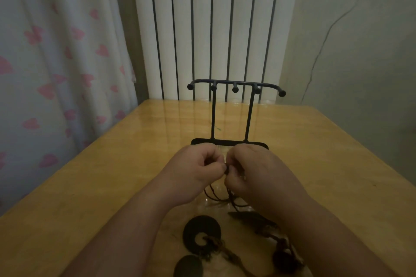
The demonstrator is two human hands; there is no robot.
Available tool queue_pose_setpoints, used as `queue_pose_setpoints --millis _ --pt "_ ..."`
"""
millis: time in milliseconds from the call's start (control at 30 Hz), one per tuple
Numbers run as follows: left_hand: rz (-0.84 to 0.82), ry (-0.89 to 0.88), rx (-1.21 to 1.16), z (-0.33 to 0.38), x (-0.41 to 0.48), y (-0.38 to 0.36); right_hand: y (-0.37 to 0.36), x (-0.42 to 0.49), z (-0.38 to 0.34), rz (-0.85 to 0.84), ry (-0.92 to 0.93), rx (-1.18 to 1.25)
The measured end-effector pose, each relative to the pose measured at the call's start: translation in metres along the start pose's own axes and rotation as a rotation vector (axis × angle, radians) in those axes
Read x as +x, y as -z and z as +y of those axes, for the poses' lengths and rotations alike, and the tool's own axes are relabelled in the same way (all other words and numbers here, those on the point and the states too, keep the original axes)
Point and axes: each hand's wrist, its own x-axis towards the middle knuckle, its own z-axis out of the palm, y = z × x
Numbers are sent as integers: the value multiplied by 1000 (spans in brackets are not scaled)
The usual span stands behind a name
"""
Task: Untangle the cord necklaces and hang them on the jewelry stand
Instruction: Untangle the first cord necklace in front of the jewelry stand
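Two hands, left (198, 170) and right (256, 172), pinch the cord necklaces (191, 229) (knot too dim to resolve).

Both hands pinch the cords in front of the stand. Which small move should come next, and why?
Probably ease the two hands slightly apart to loosen the tangle. The left hand and right hand both pinch the cords at one dark spot, the pendants lie on the table, and the jewelry stand holds nothing yet.
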Motion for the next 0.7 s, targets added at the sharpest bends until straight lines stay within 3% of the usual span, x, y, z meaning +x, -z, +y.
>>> queue_pose_setpoints --millis 133,367,700 --pt "-9 21 -29 -3 0 -2 -5 -1 3 -23 -100 140" --pt "41 33 -96 4 -2 -1 -11 -5 7 82 -169 471" --pt "-30 70 -229 4 -1 1 -9 -4 4 108 -94 320"
